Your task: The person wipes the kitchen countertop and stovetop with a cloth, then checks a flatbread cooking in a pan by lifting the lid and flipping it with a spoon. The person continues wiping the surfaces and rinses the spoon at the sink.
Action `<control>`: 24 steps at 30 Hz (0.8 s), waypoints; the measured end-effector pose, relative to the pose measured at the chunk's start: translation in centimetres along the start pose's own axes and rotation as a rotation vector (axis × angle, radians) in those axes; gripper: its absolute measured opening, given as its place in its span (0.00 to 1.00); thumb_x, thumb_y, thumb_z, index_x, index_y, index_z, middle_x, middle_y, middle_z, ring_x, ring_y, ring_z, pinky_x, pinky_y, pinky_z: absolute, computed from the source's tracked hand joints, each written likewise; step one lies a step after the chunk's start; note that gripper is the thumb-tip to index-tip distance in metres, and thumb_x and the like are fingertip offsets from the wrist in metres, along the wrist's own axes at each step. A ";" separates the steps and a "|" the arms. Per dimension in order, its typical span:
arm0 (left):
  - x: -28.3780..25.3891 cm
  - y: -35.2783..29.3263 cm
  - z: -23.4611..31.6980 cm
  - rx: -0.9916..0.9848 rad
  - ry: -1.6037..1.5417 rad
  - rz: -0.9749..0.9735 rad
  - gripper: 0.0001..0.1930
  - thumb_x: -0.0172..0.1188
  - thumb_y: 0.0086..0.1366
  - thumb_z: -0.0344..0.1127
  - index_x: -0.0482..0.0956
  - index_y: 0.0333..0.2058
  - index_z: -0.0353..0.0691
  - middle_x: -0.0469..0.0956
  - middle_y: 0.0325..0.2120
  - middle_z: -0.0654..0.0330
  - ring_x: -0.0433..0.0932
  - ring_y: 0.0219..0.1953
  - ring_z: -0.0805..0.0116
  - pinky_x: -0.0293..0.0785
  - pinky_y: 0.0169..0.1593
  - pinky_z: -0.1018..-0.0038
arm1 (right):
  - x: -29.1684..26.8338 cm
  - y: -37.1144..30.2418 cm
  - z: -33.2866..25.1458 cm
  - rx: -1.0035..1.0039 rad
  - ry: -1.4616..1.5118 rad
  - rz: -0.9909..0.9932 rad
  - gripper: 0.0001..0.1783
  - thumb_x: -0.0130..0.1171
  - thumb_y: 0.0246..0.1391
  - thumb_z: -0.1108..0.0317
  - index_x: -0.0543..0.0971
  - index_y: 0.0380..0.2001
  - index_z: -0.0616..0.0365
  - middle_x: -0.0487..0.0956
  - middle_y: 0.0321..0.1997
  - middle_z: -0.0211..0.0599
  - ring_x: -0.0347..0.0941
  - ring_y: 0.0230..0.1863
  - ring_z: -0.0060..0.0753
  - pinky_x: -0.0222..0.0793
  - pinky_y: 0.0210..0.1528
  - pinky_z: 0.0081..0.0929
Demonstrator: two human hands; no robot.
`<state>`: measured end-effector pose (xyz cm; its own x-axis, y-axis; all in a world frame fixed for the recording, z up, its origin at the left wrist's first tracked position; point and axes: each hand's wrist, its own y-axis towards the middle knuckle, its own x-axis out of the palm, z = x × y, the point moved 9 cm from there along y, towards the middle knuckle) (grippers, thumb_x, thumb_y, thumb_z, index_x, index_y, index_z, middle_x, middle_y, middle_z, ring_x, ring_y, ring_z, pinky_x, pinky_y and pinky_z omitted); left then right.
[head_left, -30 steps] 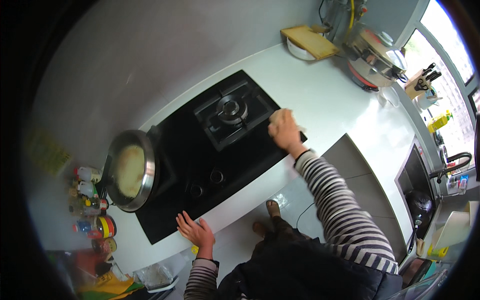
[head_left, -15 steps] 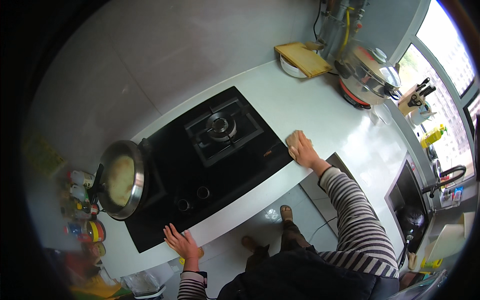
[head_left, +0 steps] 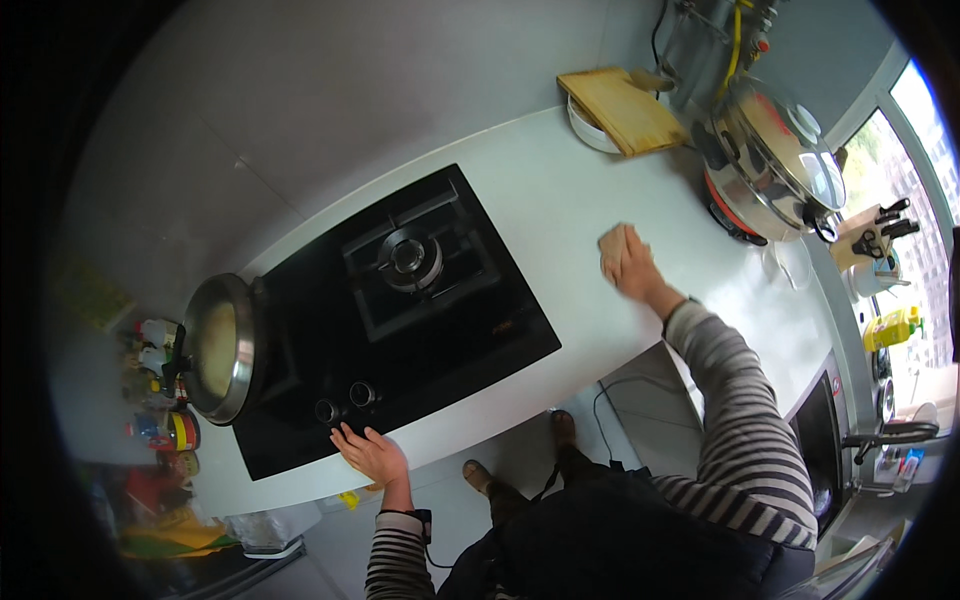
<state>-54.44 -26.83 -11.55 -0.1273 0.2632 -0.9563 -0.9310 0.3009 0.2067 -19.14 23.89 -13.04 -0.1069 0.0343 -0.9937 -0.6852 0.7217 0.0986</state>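
My right hand [head_left: 632,262] presses a light-coloured cloth [head_left: 611,245] flat on the white countertop [head_left: 560,190], to the right of the black gas hob [head_left: 400,310]. My left hand [head_left: 368,455] rests with fingers spread on the counter's front edge, its fingertips at the hob's near rim by the two knobs [head_left: 342,400]. A steel frying pan [head_left: 215,345] with pale contents sits on the hob's left burner. The right burner [head_left: 405,255] is bare.
A wooden board [head_left: 620,105] lies over a white bowl at the back. A large lidded steel pot [head_left: 775,160] stands at the right, a knife block [head_left: 865,235] beyond it. Bottles and jars [head_left: 155,400] crowd the far left. A sink tap [head_left: 890,435] shows at the right.
My right hand has slid the cloth from the hob's right edge onto the white counter, further right and back. My left hand has stayed at the front edge of the hob.
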 end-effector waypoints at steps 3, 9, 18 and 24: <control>0.0 -0.1 0.0 -0.019 0.013 -0.002 0.27 0.41 0.73 0.44 0.60 0.65 0.34 0.53 0.68 0.50 0.47 0.72 0.51 0.47 0.71 0.57 | 1.3 -1.8 -5.9 -0.165 0.288 -0.143 0.30 0.51 0.62 0.53 0.67 0.58 0.64 0.47 0.73 0.63 0.45 0.72 0.67 0.47 0.72 0.48; -0.6 -0.2 0.4 -0.046 -0.005 -0.004 0.27 0.44 0.71 0.39 0.59 0.65 0.34 0.53 0.68 0.52 0.48 0.72 0.52 0.47 0.71 0.56 | 0.4 9.9 -8.5 -0.362 0.249 -0.189 0.26 0.46 0.64 0.53 0.73 0.51 0.67 0.56 0.68 0.66 0.49 0.72 0.60 0.48 0.72 0.45; -0.3 -0.3 0.5 0.017 0.059 -0.001 0.27 0.44 0.70 0.37 0.57 0.65 0.30 0.52 0.68 0.48 0.47 0.72 0.50 0.45 0.71 0.54 | 2.5 6.3 -8.0 -0.205 0.329 -0.200 0.41 0.50 0.62 0.51 0.54 0.66 0.70 0.53 0.71 0.62 0.48 0.72 0.63 0.50 0.71 0.47; -0.8 -0.4 0.5 -0.021 0.033 -0.021 0.27 0.43 0.70 0.36 0.58 0.64 0.30 0.52 0.68 0.46 0.48 0.71 0.48 0.46 0.70 0.53 | 1.4 20.9 -12.0 -0.413 0.330 0.070 0.33 0.51 0.59 0.53 0.66 0.60 0.69 0.63 0.64 0.67 0.55 0.68 0.66 0.59 0.65 0.51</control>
<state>-53.75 -26.68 -10.76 -0.1184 0.2269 -0.9667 -0.9404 0.2869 0.1826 -42.24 30.68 -11.69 -0.3381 -0.1947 -0.9207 -0.8878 0.3907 0.2434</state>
